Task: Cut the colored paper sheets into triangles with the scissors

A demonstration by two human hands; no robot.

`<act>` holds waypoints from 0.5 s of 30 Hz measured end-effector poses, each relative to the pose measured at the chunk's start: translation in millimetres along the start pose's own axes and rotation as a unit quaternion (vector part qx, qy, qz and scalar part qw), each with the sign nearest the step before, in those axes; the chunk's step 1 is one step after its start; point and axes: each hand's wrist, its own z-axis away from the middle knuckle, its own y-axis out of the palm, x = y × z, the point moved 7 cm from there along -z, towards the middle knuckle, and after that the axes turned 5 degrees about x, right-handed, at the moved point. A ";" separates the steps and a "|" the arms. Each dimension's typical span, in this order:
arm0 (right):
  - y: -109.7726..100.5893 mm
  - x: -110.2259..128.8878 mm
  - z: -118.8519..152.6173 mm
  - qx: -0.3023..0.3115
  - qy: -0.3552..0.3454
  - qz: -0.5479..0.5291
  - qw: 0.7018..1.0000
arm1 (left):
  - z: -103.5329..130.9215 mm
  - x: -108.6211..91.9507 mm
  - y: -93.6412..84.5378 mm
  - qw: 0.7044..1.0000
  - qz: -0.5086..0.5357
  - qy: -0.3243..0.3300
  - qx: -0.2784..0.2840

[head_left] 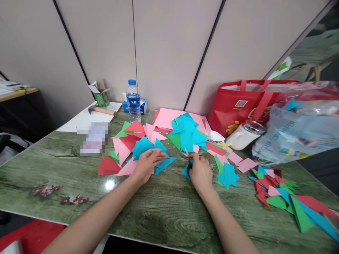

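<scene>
My left hand point(148, 165) lies over a pile of blue paper pieces point(144, 146), its fingers stretched out to the right. Whether its fingertips touch the paper, I cannot tell. In my right hand point(200, 173) is a pair of scissors point(186, 153), blades pointing up and left; my fingers hide most of the dark handles. A small blue scrap point(185, 172) shows beside that hand. Red, pink and green paper triangles surround the left pile, among them a red piece point(109, 165). Another blue heap point(186, 132) lies behind, partly on pink sheets point(169, 118). Right of the scissors is a blue star-shaped cutout point(228, 175).
Along the back stand a water bottle point(133, 102), a tissue box point(143, 107) and a small green box point(101, 97). A hammer point(103, 110) rests on white board. At right are a red bag point(230, 106), a white mug point(242, 135), a plastic bag point(280, 134) and colored scraps point(277, 190).
</scene>
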 end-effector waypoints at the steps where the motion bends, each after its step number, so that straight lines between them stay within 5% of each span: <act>1: -3.5 -9.9 -3.9 -0.019 0.029 0.000 0.999 | 0.2 0.5 1.4 1.000 -0.004 0.002 0.009; 3: -9.3 -28.5 -11.3 -0.072 0.068 -0.069 0.993 | 0.8 1.6 4.0 1.000 -0.012 0.003 0.023; 5: -7.1 -41.5 -18.4 -0.112 0.067 -0.262 0.956 | 1.8 2.3 7.4 0.999 -0.015 0.000 0.041; 7: 8.2 -47.5 -25.7 -0.104 0.065 -0.529 0.840 | 3.5 3.1 11.5 0.998 -0.012 -0.006 0.061; 10: 27.4 -39.5 -33.1 -0.075 0.067 -0.624 0.775 | 7.2 4.8 18.3 0.996 -0.009 -0.023 0.090; 15: 34.2 -29.7 -36.9 -0.066 0.074 -0.684 0.723 | 12.7 7.8 27.9 0.991 -0.022 -0.045 0.123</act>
